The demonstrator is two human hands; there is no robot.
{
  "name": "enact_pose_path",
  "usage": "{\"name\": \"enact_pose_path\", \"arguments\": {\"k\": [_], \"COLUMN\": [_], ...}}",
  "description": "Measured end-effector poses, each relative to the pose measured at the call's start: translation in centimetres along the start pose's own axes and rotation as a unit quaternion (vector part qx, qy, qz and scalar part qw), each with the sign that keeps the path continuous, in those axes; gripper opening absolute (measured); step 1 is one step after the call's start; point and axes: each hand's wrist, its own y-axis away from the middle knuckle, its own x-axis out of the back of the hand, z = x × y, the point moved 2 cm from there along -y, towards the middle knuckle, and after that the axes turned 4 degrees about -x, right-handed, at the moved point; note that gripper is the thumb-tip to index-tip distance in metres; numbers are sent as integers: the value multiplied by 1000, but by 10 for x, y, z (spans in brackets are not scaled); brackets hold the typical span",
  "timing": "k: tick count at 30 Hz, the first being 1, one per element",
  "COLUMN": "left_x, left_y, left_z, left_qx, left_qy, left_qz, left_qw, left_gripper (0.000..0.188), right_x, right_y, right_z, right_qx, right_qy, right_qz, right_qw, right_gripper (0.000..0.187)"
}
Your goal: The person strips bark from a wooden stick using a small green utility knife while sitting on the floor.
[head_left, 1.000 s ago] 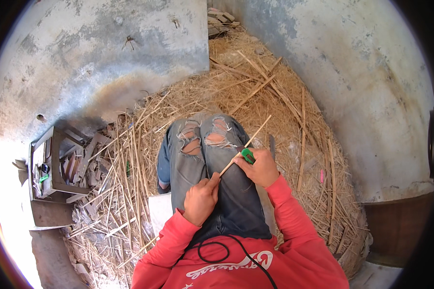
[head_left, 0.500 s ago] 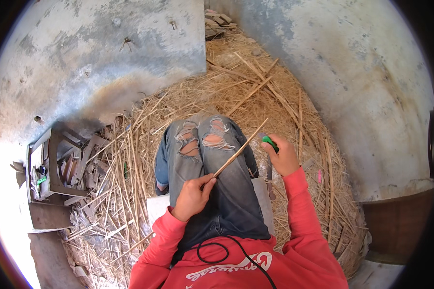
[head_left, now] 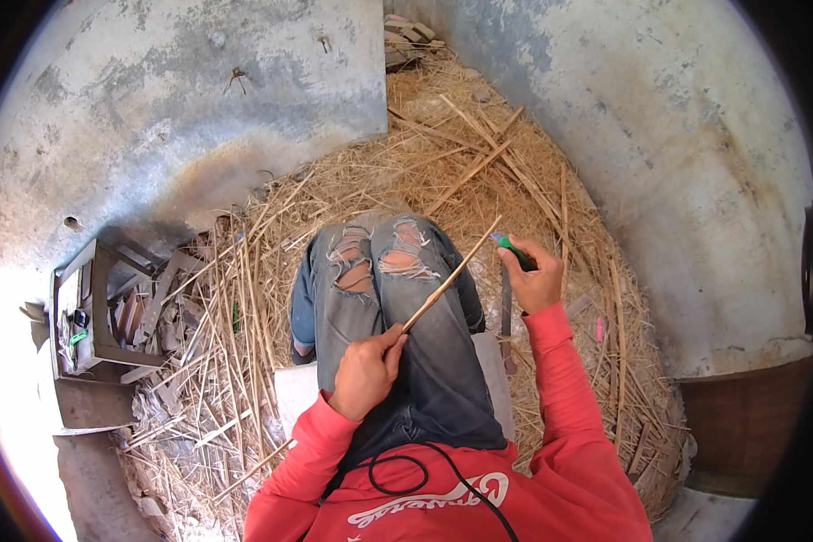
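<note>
My left hand (head_left: 367, 372) is closed around the lower end of a thin bamboo stick (head_left: 461, 270), which slants up and to the right over my thighs. A green-handled utility knife (head_left: 522, 256) is gripped in my right hand (head_left: 538, 282), its short blade pointing up and left toward the stick's upper end. A small gap seems to separate blade and stick. Below the stick are my ripped grey jeans (head_left: 343, 316), with both knees together.
Straw, shavings and long bamboo strips (head_left: 492, 172) cover the floor around me. A dark flat bar (head_left: 506, 316) lies beside my right leg. On the left stands a wooden frame (head_left: 99, 307) with scraps and a green item in it. Weathered walls (head_left: 668, 181) rise on both sides.
The knife has turned so that its blade now shows, pointing at the stick. My right hand has shifted slightly right; my left hand has moved a little with the stick.
</note>
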Motion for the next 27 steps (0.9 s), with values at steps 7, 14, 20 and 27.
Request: {"name": "enact_pose_path", "arguments": {"k": [7, 14, 20, 27], "left_x": [1, -4, -4, -3], "left_y": [0, 2, 4, 7], "left_z": [-3, 6, 7, 10], "left_qx": [-16, -41, -39, -29], "left_qy": [-28, -134, -145, -189], "left_qz": [-9, -6, -9, -29], "left_qw": [999, 990, 989, 981], "left_gripper": [21, 19, 21, 26], "right_x": [5, -9, -10, -16], "right_y": [0, 12, 3, 29], "right_z": [-4, -14, -7, -7], "right_qx": [-28, 36, 9, -6], "right_qy": [-27, 38, 50, -6], "right_qz": [34, -45, -8, -31], "right_qw": [999, 998, 999, 999], "right_gripper": [20, 19, 18, 19]}}
